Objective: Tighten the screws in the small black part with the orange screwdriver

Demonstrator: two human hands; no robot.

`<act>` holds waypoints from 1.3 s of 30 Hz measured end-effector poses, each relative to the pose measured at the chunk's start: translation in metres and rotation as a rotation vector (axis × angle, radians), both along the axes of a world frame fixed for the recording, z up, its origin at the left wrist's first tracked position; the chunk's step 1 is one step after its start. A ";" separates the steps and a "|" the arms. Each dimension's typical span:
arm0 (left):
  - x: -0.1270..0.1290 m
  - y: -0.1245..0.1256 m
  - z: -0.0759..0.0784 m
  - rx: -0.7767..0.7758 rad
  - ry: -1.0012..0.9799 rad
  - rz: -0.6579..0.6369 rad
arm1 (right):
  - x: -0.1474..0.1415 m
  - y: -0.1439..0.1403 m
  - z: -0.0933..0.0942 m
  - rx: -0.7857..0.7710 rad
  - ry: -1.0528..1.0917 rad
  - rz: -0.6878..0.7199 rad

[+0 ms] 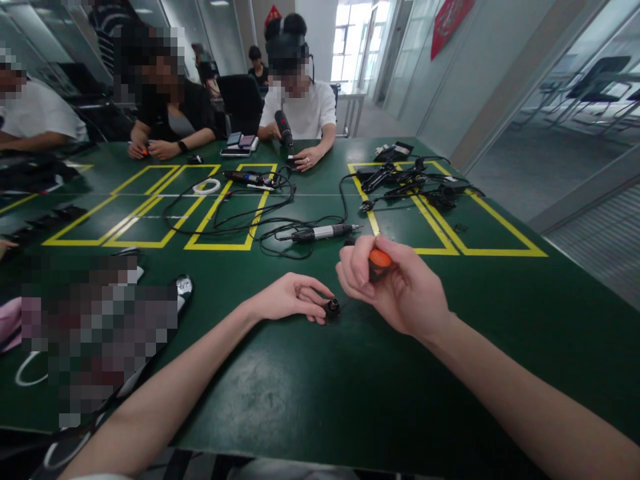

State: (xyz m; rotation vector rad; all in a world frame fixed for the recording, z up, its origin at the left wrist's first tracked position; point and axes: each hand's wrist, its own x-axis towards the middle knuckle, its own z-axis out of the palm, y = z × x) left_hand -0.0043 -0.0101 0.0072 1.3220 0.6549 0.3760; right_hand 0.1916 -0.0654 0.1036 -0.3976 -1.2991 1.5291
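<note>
My left hand (pixel 295 297) rests on the green table, thumb and fingers closed around a small black round part (pixel 332 308) with a metallic ring-like top. Above the table, to the right of that part, my right hand (pixel 395 280) is wrapped around a screwdriver (pixel 380 265) with an orange and dark grey handle. The handle's end points towards me, and my fingers hide most of the tool. Its shaft and tip cannot be made out. The two hands are apart, and the screwdriver does not touch the black part.
Beyond my hands lies a grey electric screwdriver (pixel 323 233) with its cable looped on the green table (pixel 280 400). Tangled black cables (pixel 400 180) lie at the back right. A white ring (pixel 207 186) sits further left. Across the table, a person (pixel 300 110) holds a power tool (pixel 284 130).
</note>
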 end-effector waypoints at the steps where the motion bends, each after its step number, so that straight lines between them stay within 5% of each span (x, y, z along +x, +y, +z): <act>1: -0.001 0.000 0.000 0.016 -0.004 0.002 | 0.000 0.000 0.000 -0.012 0.007 0.005; 18: 0.013 -0.023 0.002 0.508 0.194 0.114 | -0.004 0.001 -0.002 -0.004 0.084 0.039; 24: 0.008 -0.013 0.000 0.249 0.069 0.133 | -0.004 0.007 -0.001 0.058 0.079 0.040; 32: -0.001 0.000 0.003 0.013 0.028 -0.002 | -0.004 0.008 0.000 0.044 0.061 0.051; 39: 0.001 -0.008 0.002 0.174 0.030 0.023 | -0.004 0.005 0.000 -0.004 0.098 0.070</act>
